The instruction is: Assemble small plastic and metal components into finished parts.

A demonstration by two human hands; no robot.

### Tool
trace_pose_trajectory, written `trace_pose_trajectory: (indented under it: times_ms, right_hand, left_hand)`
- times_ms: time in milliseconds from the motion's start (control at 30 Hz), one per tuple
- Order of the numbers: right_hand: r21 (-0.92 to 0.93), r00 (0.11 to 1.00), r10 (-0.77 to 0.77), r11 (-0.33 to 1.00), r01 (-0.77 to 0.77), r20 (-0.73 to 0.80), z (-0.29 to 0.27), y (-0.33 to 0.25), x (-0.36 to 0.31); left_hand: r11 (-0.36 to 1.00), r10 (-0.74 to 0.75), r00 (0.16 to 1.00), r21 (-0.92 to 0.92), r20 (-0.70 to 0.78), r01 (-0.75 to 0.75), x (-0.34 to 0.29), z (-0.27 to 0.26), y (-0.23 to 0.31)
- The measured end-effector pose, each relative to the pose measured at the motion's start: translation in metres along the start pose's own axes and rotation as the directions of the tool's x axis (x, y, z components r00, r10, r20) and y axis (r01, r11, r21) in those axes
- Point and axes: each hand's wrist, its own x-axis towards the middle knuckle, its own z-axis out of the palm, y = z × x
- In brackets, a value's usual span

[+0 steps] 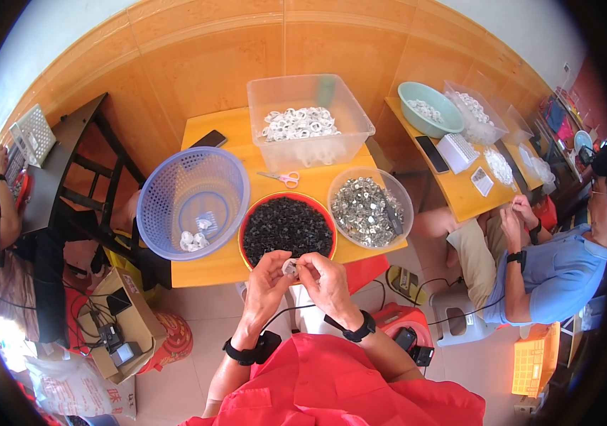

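Between the fingertips of both hands is a small white plastic part (289, 268), held over the near rim of a red bowl (333, 245) full of small black pieces (286, 226). My left hand (268, 279) pinches it from one side; my right hand (323, 278) closes on it from the other. To the left stands a blue-purple plastic basket (165, 177) with a few white parts (193, 241) at its near side. On the right, a clear round bowl (406, 206) holds many small metal pieces (364, 206).
Scissors (282, 177) lie before a clear bin (310, 149) of white rings (300, 123). A black phone (210, 139) rests at the table's back left. Co-workers sit at both sides. Below are a cardboard box (133, 312) and a red stool (389, 323).
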Motion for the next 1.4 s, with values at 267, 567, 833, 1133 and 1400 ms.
trace_pose_trajectory:
  times_ms: [267, 567, 833, 1133, 1400]
  right_hand:
    - [-0.031, 0.998, -0.040, 0.999, 0.038, -0.041, -0.001, -0.002, -0.001]
    - [-0.238, 0.980, -0.188, 0.956, 0.169, -0.059, -0.005, -0.008, -0.003]
    - [-0.341, 0.965, -0.246, 0.918, 0.201, -0.095, -0.003, -0.017, -0.005]
    - [-0.445, 0.970, -0.243, 0.869, 0.219, 0.002, -0.002, -0.018, -0.007]
    - [-0.246, 0.984, -0.155, 0.960, 0.131, -0.082, -0.003, -0.013, -0.004]
  left_hand:
    - [0.999, 0.021, 0.999, -0.046, 0.030, -0.020, -0.004, 0.002, 0.002]
    - [0.998, 0.035, 0.999, -0.053, 0.009, -0.035, -0.006, 0.005, -0.003]
    - [0.999, 0.029, 0.999, -0.030, -0.018, -0.029, -0.007, 0.009, -0.004]
    - [0.974, 0.107, 0.992, 0.205, -0.066, -0.091, -0.005, 0.005, -0.011]
    - [0.998, -0.002, 0.999, 0.059, -0.045, 0.005, -0.009, 0.008, -0.010]
